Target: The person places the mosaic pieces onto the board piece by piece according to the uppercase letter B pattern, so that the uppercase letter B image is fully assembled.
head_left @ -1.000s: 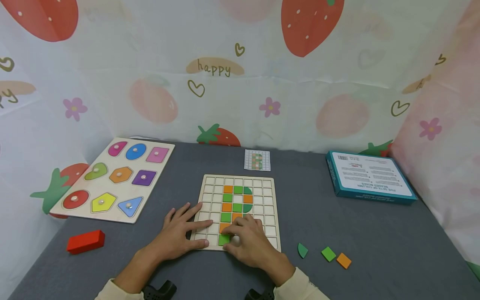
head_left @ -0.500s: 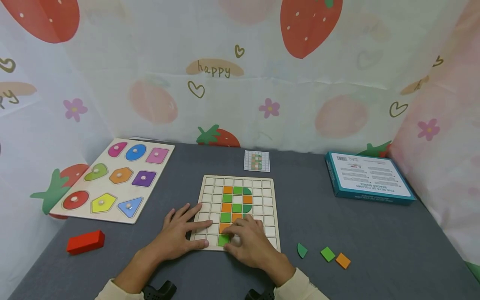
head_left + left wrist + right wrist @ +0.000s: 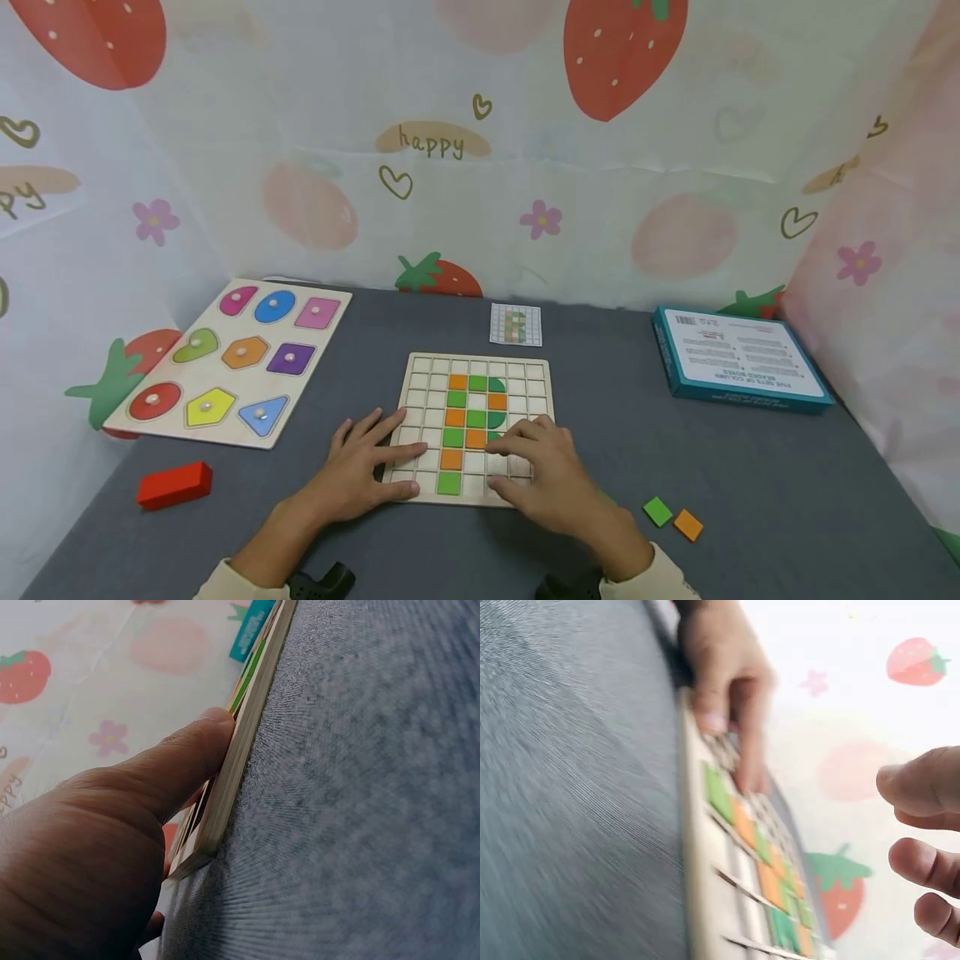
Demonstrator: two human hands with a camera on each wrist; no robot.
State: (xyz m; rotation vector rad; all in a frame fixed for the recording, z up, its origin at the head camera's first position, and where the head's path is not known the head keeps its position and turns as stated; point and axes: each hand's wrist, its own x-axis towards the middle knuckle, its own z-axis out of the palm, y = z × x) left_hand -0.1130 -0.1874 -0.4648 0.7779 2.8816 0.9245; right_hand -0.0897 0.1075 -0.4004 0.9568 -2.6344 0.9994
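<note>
A wooden grid board lies on the grey table, with orange and green square tiles and dark green curved tiles set in its cells. My left hand rests spread on the board's left side; in the left wrist view its thumb touches the near edge. At the bottom of the tile column sits a light green square tile. Over the board's lower right part is my right hand, fingers loosely bent and apart. Nothing shows between its fingertips in the right wrist view.
A green tile and an orange tile lie to the right. Behind the board is a pattern card. A shape puzzle and red block are left; a teal box stands back right.
My right hand has let go of the bottom green tile and moved right, its fingers spreading. Its forearm now covers most of the loose curved tile. The left hand stays put.
</note>
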